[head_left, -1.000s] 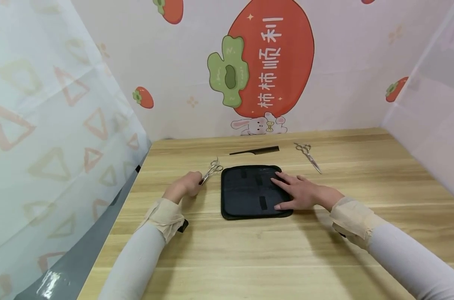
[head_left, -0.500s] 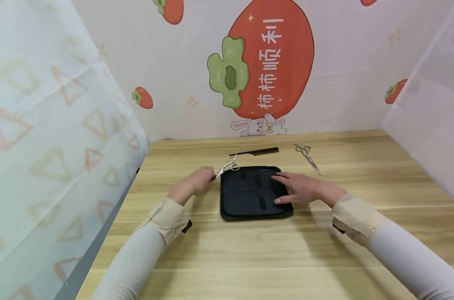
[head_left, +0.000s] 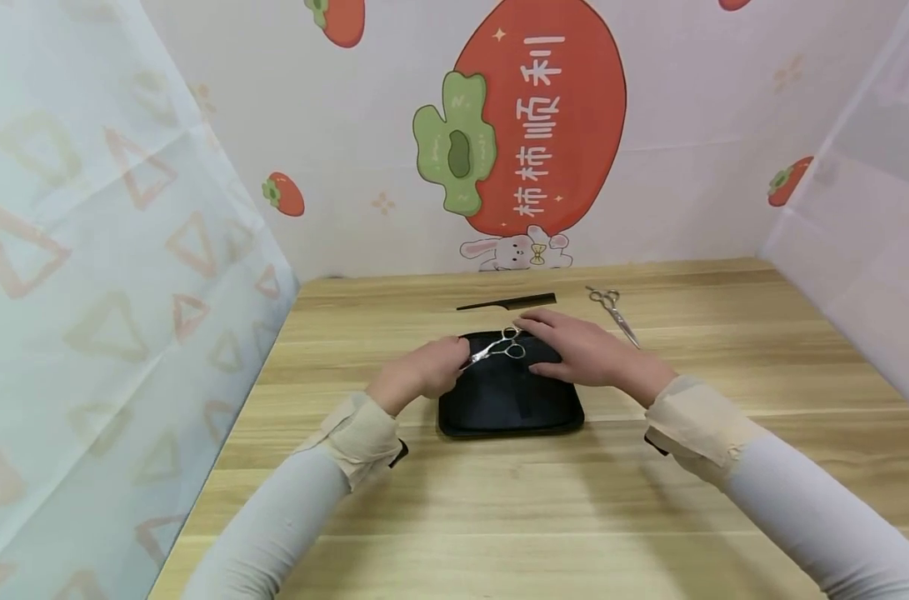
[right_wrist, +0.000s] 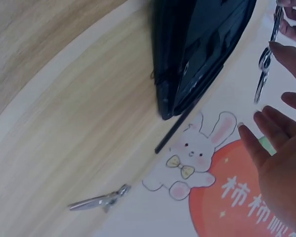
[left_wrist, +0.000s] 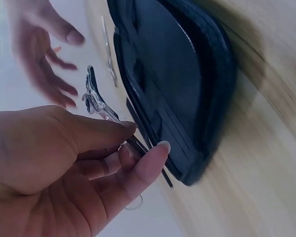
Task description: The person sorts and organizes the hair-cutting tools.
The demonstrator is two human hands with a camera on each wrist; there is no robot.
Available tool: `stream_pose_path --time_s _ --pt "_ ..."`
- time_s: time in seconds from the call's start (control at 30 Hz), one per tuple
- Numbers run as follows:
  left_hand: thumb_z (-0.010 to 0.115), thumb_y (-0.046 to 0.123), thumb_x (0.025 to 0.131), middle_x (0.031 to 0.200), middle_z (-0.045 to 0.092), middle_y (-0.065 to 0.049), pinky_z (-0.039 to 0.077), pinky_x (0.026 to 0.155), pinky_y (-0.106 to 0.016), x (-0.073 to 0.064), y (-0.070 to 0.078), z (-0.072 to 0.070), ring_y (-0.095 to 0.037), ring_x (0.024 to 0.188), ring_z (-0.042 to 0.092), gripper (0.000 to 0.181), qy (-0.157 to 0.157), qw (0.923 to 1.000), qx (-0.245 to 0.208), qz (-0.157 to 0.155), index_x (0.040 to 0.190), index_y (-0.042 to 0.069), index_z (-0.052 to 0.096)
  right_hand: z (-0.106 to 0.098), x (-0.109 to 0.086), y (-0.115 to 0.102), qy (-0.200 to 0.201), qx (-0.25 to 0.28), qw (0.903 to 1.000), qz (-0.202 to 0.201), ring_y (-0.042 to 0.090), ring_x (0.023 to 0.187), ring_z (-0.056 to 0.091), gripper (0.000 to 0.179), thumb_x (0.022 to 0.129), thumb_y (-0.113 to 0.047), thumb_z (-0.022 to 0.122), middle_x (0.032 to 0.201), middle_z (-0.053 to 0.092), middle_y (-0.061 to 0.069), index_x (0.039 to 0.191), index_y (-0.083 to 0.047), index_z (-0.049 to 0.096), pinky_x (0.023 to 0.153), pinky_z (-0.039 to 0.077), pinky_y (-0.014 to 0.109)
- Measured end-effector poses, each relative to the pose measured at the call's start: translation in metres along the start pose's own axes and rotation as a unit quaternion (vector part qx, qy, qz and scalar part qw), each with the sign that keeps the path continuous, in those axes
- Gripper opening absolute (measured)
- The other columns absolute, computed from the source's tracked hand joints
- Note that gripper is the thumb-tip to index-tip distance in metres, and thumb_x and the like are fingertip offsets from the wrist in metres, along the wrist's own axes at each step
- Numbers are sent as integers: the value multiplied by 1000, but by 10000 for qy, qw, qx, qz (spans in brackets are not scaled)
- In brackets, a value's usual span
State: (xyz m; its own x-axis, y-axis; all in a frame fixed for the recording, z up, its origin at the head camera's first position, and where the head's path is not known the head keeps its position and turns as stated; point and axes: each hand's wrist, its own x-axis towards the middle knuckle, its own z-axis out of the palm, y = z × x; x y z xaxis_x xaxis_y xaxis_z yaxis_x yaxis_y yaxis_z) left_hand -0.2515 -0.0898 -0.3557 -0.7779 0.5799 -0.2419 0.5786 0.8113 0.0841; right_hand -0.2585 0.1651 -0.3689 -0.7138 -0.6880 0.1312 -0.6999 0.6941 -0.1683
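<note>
My left hand (head_left: 424, 371) pinches a pair of silver hairdressing scissors (head_left: 481, 355) by the blades, between thumb and fingers. Their finger rings point right, toward my other hand, above a black rounded case (head_left: 510, 412). My right hand (head_left: 585, 350) reaches in from the right with its fingers extended and parted. In the right wrist view, the thumb of the right hand (right_wrist: 286, 163) is close to the scissors' handle (right_wrist: 265, 61), the other fingers loosely spread. The left wrist view has the case (left_wrist: 172, 69) lying beyond the scissors, with dark straps across its inside.
A black tail comb (head_left: 529, 301) lies behind the case on the wooden table (head_left: 514, 517). Farther right lies a second pair of silver scissors (head_left: 621, 320). A printed cloth backdrop (head_left: 364, 167) rises at the table's back edge, with sheets at both sides.
My left hand has carried the scissors rightward from beside the case to over it. My right hand has lifted off the case's right side and moved toward the finger rings.
</note>
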Motion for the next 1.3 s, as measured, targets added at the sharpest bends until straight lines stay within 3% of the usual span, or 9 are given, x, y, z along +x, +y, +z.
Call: stream_pose_path --time_s 0.3,0.5,0.67,0.83,0.93,1.1,1.3 --pt "51 14 93 97 51 -5 46 69 -28 2 21 -1 -16 79 52 14 -250 9992 296 33 104 7 51 5 5 -9 117 9 9995 -294 17 103 53 54 79 -26 71 119 52 3 128 -12 52 87 45 37" --pt "54 12 91 92 50 -4 45 65 -28 5 24 1 -16 74 51 12 -170 9989 421 126 102 7 51 9 7 -11 273 112 9993 -242 15 94 54 45 79 -25 71 110 54 3 119 -9 59 81 47 34" --pt "55 12 90 92 50 -4 46 66 -28 5 29 -1 -16 74 51 15 -14 9980 588 233 103 7 51 10 10 -11 374 44 9993 65 15 85 54 42 79 -29 70 104 55 3 114 -8 63 74 48 32" --pt "54 11 91 91 48 -4 46 64 -28 8 32 0 -17 72 50 13 84 9978 624 198 103 8 50 11 11 -10 382 -3 9990 225 12 73 52 30 77 -29 71 90 58 1 100 -10 69 65 46 30" --pt "52 11 92 92 47 -3 46 62 -28 9 31 3 -16 71 50 13 158 9985 511 125 104 9 50 10 10 -10 413 -20 9990 170 13 74 54 26 76 -28 71 88 60 1 95 -10 71 66 47 31" --pt "50 14 93 96 48 -3 46 61 -28 10 26 9 -15 69 51 17 770 9968 81 177 110 12 52 9 8 -7 560 -70 9981 246 14 75 56 24 76 -26 71 91 60 0 94 -10 72 67 49 32" --pt "50 11 92 100 51 -2 47 65 -29 11 12 17 -14 75 53 22 1854 9812 -104 520 114 12 55 4 1 5 915 -69 9950 401 14 73 59 22 75 -25 71 91 61 1 92 -10 72 64 49 31"
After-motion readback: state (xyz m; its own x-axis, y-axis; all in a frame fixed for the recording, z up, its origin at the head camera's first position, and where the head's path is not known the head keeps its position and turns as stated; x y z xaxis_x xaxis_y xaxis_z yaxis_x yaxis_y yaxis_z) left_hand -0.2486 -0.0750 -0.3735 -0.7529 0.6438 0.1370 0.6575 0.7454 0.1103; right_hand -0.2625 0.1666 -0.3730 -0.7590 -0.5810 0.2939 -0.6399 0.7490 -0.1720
